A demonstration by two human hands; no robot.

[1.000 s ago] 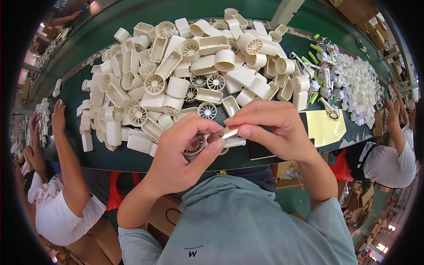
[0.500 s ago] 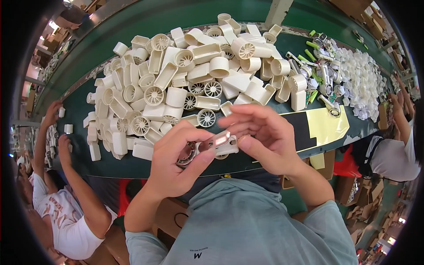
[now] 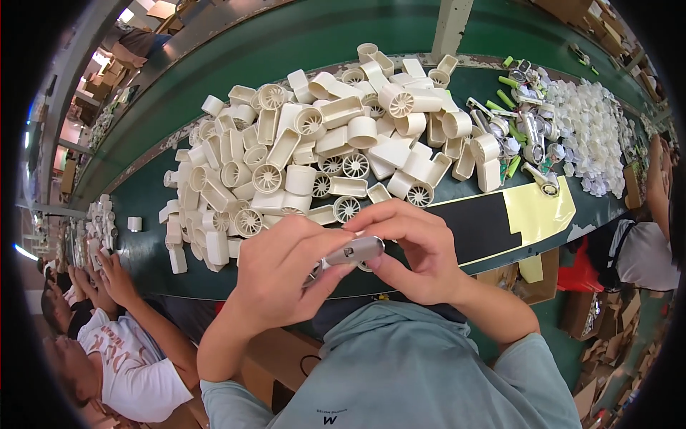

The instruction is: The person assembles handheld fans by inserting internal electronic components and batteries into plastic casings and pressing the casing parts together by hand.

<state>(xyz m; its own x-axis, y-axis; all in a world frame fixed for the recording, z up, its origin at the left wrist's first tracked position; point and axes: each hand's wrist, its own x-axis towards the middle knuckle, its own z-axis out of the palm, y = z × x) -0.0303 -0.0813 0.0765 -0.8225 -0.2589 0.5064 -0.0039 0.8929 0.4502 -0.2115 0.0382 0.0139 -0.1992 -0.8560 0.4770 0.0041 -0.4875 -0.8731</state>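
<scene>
A silver handheld fan casing (image 3: 362, 249), with a short handle and a small slot in its face, is held between my hands above the near edge of the table. My left hand (image 3: 280, 266) is closed round its ring end, mostly hiding it. At the other end, my right hand (image 3: 423, 252) pinches the rounded tip between thumb and fingers. Beyond my hands spreads a large heap of cream plastic fan housings (image 3: 343, 146), some with round spoked grilles.
Silver fan assemblies (image 3: 532, 136) with green cylindrical batteries lie to the right, beside many translucent white pieces (image 3: 589, 132). A yellow sheet (image 3: 539, 211) joins a black sheet (image 3: 475, 229). Co-workers sit left (image 3: 136, 365) and right. A post (image 3: 450, 28) stands behind the heap.
The casing has turned so its smooth silver face shows instead of its white inner side. My right fingers have closed in on its end. The view has shifted slightly.
</scene>
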